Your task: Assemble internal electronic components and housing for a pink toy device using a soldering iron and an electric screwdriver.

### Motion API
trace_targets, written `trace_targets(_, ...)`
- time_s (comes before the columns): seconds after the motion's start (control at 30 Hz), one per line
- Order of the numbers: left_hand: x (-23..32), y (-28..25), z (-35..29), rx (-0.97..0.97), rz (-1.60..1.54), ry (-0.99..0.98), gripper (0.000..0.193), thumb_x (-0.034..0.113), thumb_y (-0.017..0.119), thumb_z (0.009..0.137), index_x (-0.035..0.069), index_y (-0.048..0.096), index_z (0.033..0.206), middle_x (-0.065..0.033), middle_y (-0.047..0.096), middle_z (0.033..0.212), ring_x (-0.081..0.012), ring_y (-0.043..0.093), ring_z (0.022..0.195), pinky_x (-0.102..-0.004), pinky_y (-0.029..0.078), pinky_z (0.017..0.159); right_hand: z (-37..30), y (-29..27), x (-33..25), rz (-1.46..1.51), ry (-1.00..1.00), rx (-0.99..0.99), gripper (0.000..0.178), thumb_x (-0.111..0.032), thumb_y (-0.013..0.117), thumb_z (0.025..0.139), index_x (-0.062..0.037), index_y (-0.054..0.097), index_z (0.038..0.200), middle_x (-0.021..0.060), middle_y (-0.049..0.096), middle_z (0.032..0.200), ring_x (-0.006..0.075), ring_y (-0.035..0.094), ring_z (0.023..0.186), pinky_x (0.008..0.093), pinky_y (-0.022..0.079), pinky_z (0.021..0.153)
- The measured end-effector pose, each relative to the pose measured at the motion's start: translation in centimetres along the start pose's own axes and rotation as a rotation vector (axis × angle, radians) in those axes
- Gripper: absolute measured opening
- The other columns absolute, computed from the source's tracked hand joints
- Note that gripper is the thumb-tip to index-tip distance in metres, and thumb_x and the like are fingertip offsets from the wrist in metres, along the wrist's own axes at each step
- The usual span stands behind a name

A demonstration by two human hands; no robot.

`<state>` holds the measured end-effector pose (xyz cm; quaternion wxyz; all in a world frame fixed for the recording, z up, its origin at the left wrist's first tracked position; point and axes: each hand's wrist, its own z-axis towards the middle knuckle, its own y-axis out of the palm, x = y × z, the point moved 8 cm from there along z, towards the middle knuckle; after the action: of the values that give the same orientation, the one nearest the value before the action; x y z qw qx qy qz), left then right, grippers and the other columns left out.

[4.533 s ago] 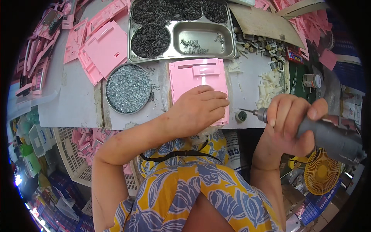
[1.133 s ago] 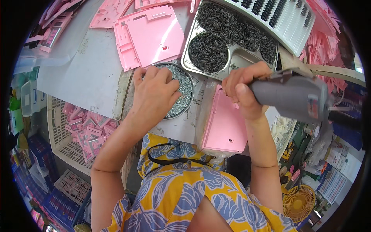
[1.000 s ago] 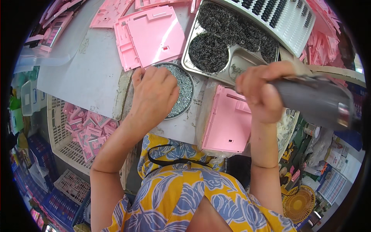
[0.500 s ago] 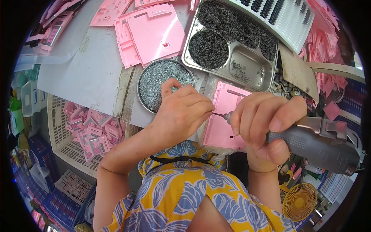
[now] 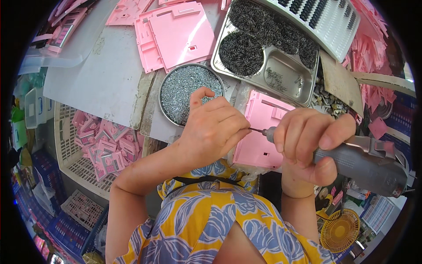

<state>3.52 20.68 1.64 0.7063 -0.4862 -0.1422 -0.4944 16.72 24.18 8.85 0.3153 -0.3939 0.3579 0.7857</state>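
Observation:
My right hand (image 5: pixel 310 145) is wrapped around a grey electric screwdriver (image 5: pixel 365 169), held almost level with its thin bit pointing left. The thumb and forefinger of my left hand (image 5: pixel 215 125) pinch together at the bit's tip; whatever they hold there is too small to make out. Below both hands a flat pink plastic panel (image 5: pixel 255 149) rests on the bench, partly covered by my right hand. A round metal dish (image 5: pixel 161 103) full of small silvery screws (image 5: pixel 184 90) stands just beyond my left hand, whose raised little finger hangs over it.
A steel tray (image 5: pixel 288 72) of dark coil springs (image 5: pixel 241 53) lies at the back. Behind it is a white rack (image 5: pixel 329 26). Stacked pink panels (image 5: pixel 180 35) lie at the back left. A cream crate (image 5: pixel 66 145) holds pink pieces (image 5: pixel 107 152). A yellow basket (image 5: pixel 340 231) sits at lower right.
Both hands and the screwdriver have shifted slightly to the right. The left fingers stay pinched at the bit's tip. The whole view has also moved a little.

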Motion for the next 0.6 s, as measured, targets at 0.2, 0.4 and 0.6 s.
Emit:
trace_targets(0.2, 0.3, 0.3, 0.1, 0.012, 0.016, 0.011, 0.02, 0.014, 0.083, 0.071, 0.015, 0.069, 0.085, 0.0034, 0.066, 0.081, -0.0177, 0.061, 0.078, -0.0451, 0.035, 0.09, 0.0, 0.5, -0.4, -0.077, -0.012, -0.014, 0.026, -0.027, 0.068, 0.094, -0.0147, 0.046, 0.102, -0.0033, 0.051, 0.057, 0.01, 0.047, 0.043, 0.0275, 0.045, 0.045)
trace_targets(0.4, -0.5, 0.1, -0.3, -0.061, 0.176, -0.074, 0.016, 0.017, 0.08, 0.073, 0.013, 0.068, 0.083, 0.0015, 0.062, 0.089, -0.0198, 0.058, 0.092, -0.0487, 0.034, 0.095, -1.0, 0.1, 0.8, 0.073, 0.078, 0.009, 0.03, -0.013, 0.072, 0.09, -0.0076, 0.046, 0.104, 0.0058, 0.055, 0.068, 0.0169, 0.051, 0.056, 0.0355, 0.048, 0.058)
trace_targets(0.6, -5.0, -1.3, -1.4, -0.198, 0.501, -0.171, 0.01, 0.016, 0.074, 0.08, 0.014, 0.07, 0.089, -0.0002, 0.06, 0.099, -0.0231, 0.055, 0.099, -0.0484, 0.033, 0.097, -2.3, -1.6, 3.0, -0.042, 0.165, 0.103, 0.025, -0.005, 0.069, 0.089, -0.0061, 0.047, 0.101, 0.0071, 0.056, 0.079, 0.017, 0.056, 0.067, 0.0372, 0.052, 0.069)
